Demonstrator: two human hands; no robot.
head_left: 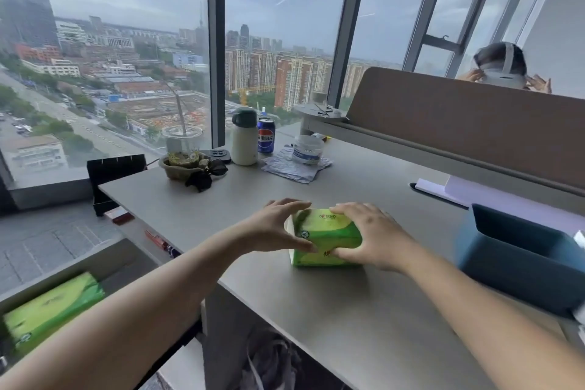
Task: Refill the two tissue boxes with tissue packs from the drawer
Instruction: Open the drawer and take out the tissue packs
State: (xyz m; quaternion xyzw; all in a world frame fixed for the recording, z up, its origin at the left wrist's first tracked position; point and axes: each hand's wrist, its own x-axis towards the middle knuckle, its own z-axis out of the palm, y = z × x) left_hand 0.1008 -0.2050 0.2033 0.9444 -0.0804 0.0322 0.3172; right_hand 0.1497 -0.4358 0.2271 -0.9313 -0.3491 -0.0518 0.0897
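A green tissue pack [326, 236] lies on the grey desk [332, 310] in the middle of the view. My left hand [272, 225] grips its left end, thumb below and fingers over the top. My right hand [373, 236] holds its right end, fingers curled over the top edge. A second green tissue pack [50, 310] lies in the open drawer [95, 263] at the lower left. A dark blue tissue box [519, 260] stands open-topped on the desk at the right; its inside is hidden from here.
At the desk's far side stand a white flask [244, 136], a blue soda can [266, 135], a clear lidded jar [308, 149] on crumpled foil, a bowl [180, 165] and a plastic cup [182, 139]. A brown partition [459, 123] runs along the right, a person behind it.
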